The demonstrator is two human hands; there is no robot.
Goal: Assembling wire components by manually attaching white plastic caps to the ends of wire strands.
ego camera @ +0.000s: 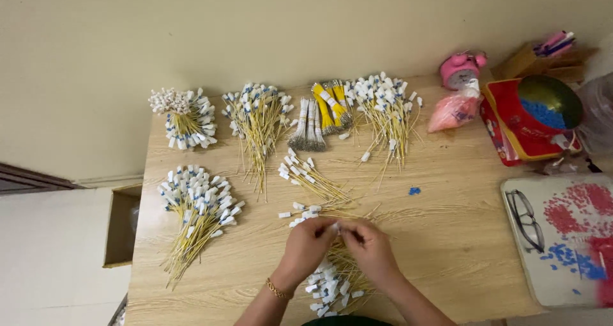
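My left hand [305, 244] and my right hand [369, 246] meet over the middle of a light wooden table [440, 236], fingertips pinched together on a small white connector on a thin yellow wire [334, 226]. A gold bracelet sits on my left wrist. Under my hands lies a loose pile of yellow wires with white connectors [332, 286]. A few more such wires [300, 213] lie just left of my fingers. A small bundle [308, 178] rests beyond them.
Bundles of yellow wires lie at the left [199, 206] and along the wall [186, 118], [258, 116], [385, 107], with silver and yellow tied bundles [322, 112]. At the right are a pink clock [461, 67], a pink bag [452, 112], a red box with bowl [533, 118] and a white tray [562, 243] holding glasses and beads.
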